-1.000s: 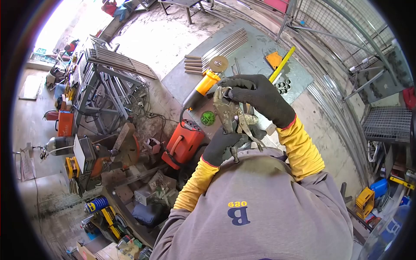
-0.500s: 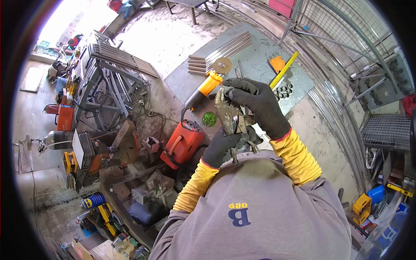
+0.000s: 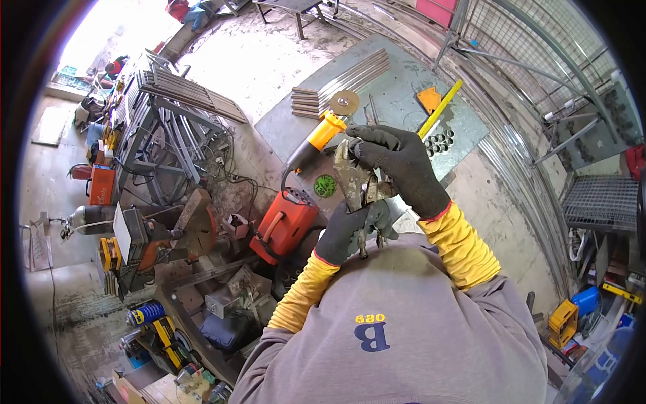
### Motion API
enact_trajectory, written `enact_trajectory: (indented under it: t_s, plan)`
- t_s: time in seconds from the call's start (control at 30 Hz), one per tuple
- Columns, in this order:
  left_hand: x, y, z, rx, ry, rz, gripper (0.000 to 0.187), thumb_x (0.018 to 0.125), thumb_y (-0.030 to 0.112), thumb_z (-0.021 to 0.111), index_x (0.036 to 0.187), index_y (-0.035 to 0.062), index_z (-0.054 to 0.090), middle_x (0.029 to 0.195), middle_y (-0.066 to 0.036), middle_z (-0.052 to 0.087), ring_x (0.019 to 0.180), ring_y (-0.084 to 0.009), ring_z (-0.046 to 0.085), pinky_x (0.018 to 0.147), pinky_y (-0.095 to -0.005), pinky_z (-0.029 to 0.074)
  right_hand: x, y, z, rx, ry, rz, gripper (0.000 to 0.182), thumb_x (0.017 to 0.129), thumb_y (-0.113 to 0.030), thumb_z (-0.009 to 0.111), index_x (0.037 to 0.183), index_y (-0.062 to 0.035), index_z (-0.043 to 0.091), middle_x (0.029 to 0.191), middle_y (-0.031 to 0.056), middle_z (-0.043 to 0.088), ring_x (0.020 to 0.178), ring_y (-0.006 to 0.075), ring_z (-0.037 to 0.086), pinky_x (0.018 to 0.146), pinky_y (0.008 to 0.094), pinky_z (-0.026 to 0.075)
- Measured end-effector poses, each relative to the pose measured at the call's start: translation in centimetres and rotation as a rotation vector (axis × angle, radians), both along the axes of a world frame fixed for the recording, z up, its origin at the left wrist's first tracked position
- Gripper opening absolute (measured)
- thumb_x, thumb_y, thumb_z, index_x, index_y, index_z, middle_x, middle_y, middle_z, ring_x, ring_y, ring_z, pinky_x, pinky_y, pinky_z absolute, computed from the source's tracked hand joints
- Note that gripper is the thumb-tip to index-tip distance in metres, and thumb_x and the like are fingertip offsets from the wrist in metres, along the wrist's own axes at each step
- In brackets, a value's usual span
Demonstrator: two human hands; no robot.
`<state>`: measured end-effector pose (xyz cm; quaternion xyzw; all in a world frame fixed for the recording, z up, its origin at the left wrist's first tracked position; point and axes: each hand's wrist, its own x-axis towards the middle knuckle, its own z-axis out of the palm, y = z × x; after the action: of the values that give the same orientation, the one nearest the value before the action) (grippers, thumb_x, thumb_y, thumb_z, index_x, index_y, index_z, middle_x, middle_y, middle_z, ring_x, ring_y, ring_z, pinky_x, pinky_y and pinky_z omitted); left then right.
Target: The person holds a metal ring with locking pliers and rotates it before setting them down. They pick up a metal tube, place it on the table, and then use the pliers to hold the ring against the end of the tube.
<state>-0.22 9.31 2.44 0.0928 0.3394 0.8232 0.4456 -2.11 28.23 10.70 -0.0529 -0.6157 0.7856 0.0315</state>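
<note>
A worn, dirty metal tool that looks like locking pliers point(image 3: 350, 178) is held up in front of my chest, jaws away from me. My gloved left hand point(image 3: 353, 229) is closed around its handles, whose ends stick out below the fingers. My gloved right hand point(image 3: 404, 161) is at the jaw end, fingers pinched together; whether they grip the jaw or a small piece there is hidden. Just beyond, a yellow and black angle grinder point(image 3: 316, 141) with a round disc point(image 3: 344, 102) lies on the metal-topped table point(image 3: 404, 67).
Cut metal bars point(image 3: 353, 74), a yellow bar-shaped tool point(image 3: 441, 108), an orange triangular magnet point(image 3: 428, 100) and several short tube pieces point(image 3: 441, 142) lie on the table. An orange machine point(image 3: 286, 222) stands left of my hands. A chop saw point(image 3: 192, 225) and steel rack point(image 3: 165, 128) are farther left.
My left hand's fingers have shifted on the handles, and the thumb side now wraps closer around them. My right hand stays at the jaw end, almost still.
</note>
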Motion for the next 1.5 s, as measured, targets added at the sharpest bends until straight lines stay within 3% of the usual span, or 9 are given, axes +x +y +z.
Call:
enact_trajectory:
  t_s: [0.13, 0.33, 0.4, 0.47, 0.6, 0.67, 0.83, 1.13, 1.5]
  plan:
    - [0.6, 0.1, 0.6, -0.007, -0.047, 0.036, 0.014, 0.105, 0.016, 0.065, 0.103, 0.0048, 0.056, 0.085, -0.006, 0.057, 0.071, -0.0206, 0.060, 0.071, -0.0428, 0.058, 0.1, 0.1, -0.1, -0.011, -0.026, 0.000, 0.037, 0.095, -0.015, 0.077, 0.125, 0.0070, 0.076, 0.119, 0.0112, 0.078, 0.101, 0.0106, 0.072, 0.091, 0.0272, 0.059]
    - [0.2, -0.4, 3.8, -0.273, 0.006, 0.055, 0.013, 0.107, 0.014, 0.062, 0.106, 0.0032, 0.056, 0.082, -0.006, 0.058, 0.071, -0.0222, 0.064, 0.070, -0.0401, 0.058, 0.1, 1.3, 0.8, 0.005, -0.044, 0.068, 0.039, 0.099, -0.021, 0.074, 0.129, 0.0051, 0.075, 0.117, 0.0102, 0.078, 0.103, 0.0115, 0.072, 0.093, 0.0275, 0.057]
    - [-0.1, -0.5, 2.8, -0.212, 0.023, 0.043, 0.015, 0.107, 0.016, 0.062, 0.109, 0.0017, 0.059, 0.084, -0.007, 0.061, 0.073, -0.0221, 0.066, 0.071, -0.0392, 0.058, -0.3, 1.8, 1.1, -0.001, -0.058, 0.123, 0.041, 0.101, -0.024, 0.072, 0.130, 0.0042, 0.074, 0.117, 0.0097, 0.078, 0.104, 0.0116, 0.071, 0.094, 0.0274, 0.057]
    - [-0.4, -0.4, 2.1, -0.152, 0.044, 0.031, 0.018, 0.108, 0.017, 0.063, 0.112, 0.0003, 0.061, 0.086, -0.009, 0.065, 0.076, -0.0219, 0.068, 0.072, -0.0383, 0.058, -0.6, 2.2, 1.1, -0.241, -0.131, 0.195, 0.044, 0.105, -0.031, 0.068, 0.134, 0.0024, 0.073, 0.116, 0.0087, 0.078, 0.103, 0.0115, 0.071, 0.094, 0.0270, 0.056]
    - [-0.5, -0.1, 3.3, -0.381, 0.260, -0.011, 0.026, 0.110, 0.024, 0.062, 0.113, -0.0018, 0.069, 0.091, -0.010, 0.073, 0.080, -0.0187, 0.070, 0.076, -0.0345, 0.057, -0.9, 2.7, 1.0, -0.215, -0.118, 0.226, 0.045, 0.107, -0.032, 0.062, 0.133, 0.0032, 0.072, 0.114, 0.0060, 0.077, 0.105, 0.0118, 0.070, 0.096, 0.0274, 0.054]
    - [-0.5, -0.1, 3.3, -0.459, 0.270, -0.019, 0.029, 0.110, 0.025, 0.062, 0.111, -0.0019, 0.071, 0.092, -0.011, 0.076, 0.081, -0.0177, 0.071, 0.077, -0.0335, 0.057, -1.1, 3.1, 0.8, 0.056, -0.057, 0.248, 0.044, 0.107, -0.032, 0.063, 0.131, 0.0036, 0.073, 0.113, 0.0064, 0.077, 0.104, 0.0118, 0.069, 0.097, 0.0281, 0.053]
    - [-1.0, -0.3, 1.6, -0.568, 0.394, -0.041, 0.032, 0.111, 0.027, 0.060, 0.110, -0.0031, 0.070, 0.092, -0.012, 0.078, 0.084, -0.0179, 0.072, 0.077, -0.0325, 0.057, -1.5, 2.8, 0.2, 0.021, -0.045, 0.210, 0.039, 0.105, -0.030, 0.067, 0.124, 0.0033, 0.075, 0.107, 0.0034, 0.077, 0.098, 0.0102, 0.068, 0.094, 0.0276, 0.053]
    - [-0.4, 0.0, 2.3, -0.350, 0.168, -0.017, 0.039, 0.107, 0.021, 0.062, 0.136, -0.0051, 0.064, 0.108, -0.012, 0.079, 0.094, -0.0188, 0.074, 0.085, -0.0321, 0.059, -1.5, 1.1, 0.5, 0.003, -0.046, 0.125, 0.035, 0.104, -0.028, 0.068, 0.118, 0.0032, 0.077, 0.100, 0.0029, 0.076, 0.092, 0.0086, 0.067, 0.087, 0.0266, 0.053]
    - [-1.5, -0.2, 4.6, -0.425, 0.217, -0.183, 0.045, 0.102, 0.014, 0.064, 0.143, -0.0038, 0.060, 0.120, -0.015, 0.076, 0.101, -0.0223, 0.076, 0.082, -0.0332, 0.062, -2.1, 2.1, 0.2, 0.122, -0.040, 0.150, 0.033, 0.102, -0.023, 0.070, 0.119, 0.0048, 0.077, 0.101, 0.0041, 0.078, 0.092, 0.0091, 0.068, 0.087, 0.0273, 0.055]
